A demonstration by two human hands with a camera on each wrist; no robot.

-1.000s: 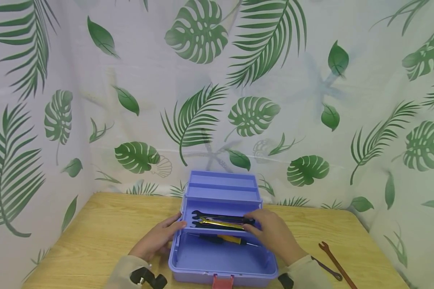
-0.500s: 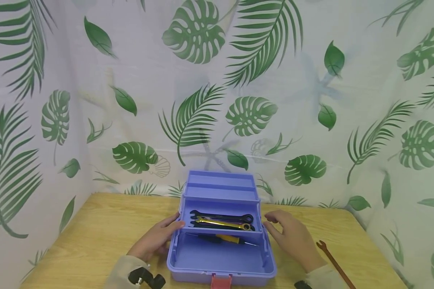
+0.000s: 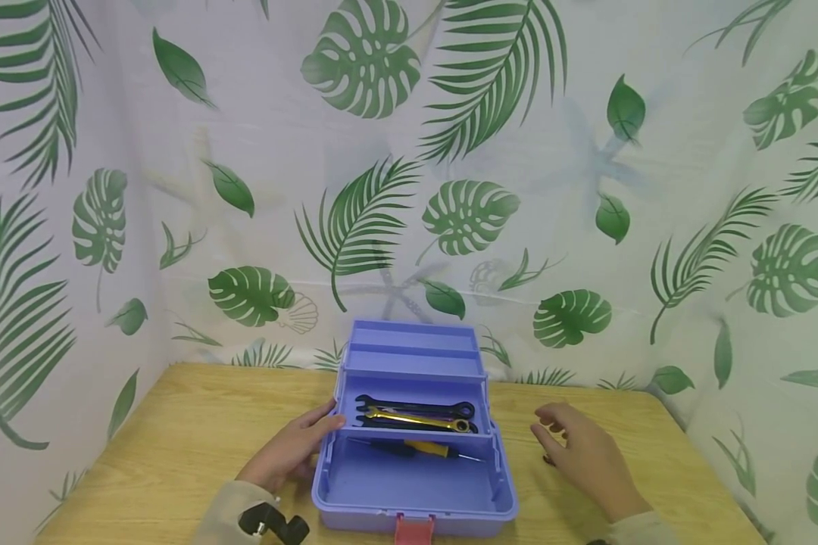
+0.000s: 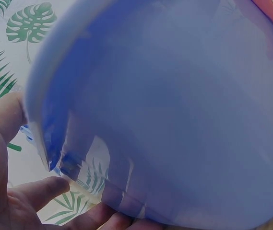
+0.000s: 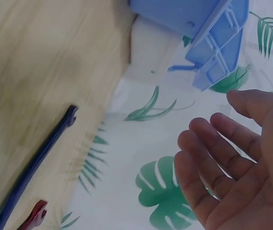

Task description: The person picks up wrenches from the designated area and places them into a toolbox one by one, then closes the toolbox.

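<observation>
A periwinkle-blue plastic toolbox (image 3: 409, 484) stands with its lid raised and its upper tray (image 3: 416, 384) lifted. My left hand (image 3: 291, 453) holds the toolbox's left side, thumb on the tray edge. In the left wrist view, its fingers (image 4: 95, 218) lie along the box wall. Several wrenches lie in the tray, black ones and a gold wrench (image 3: 409, 418). Beneath, in the box's bottom, is a black-and-yellow screwdriver (image 3: 426, 450). My right hand (image 3: 586, 453) is right of the box, fingers loosely curved, holding nothing. Near it lies a dark blue wrench (image 5: 35, 165).
A red wrench (image 5: 34, 215) lies beside the blue one in the right wrist view; the hand hides it in the head view. A red latch (image 3: 414, 530) hangs at the box's front. Leaf-patterned cloth (image 3: 382, 189) hangs behind the wooden table (image 3: 225, 401).
My right hand has left the wrenches in the tray and moved right, out over the table. The left hand stays at the toolbox's side.
</observation>
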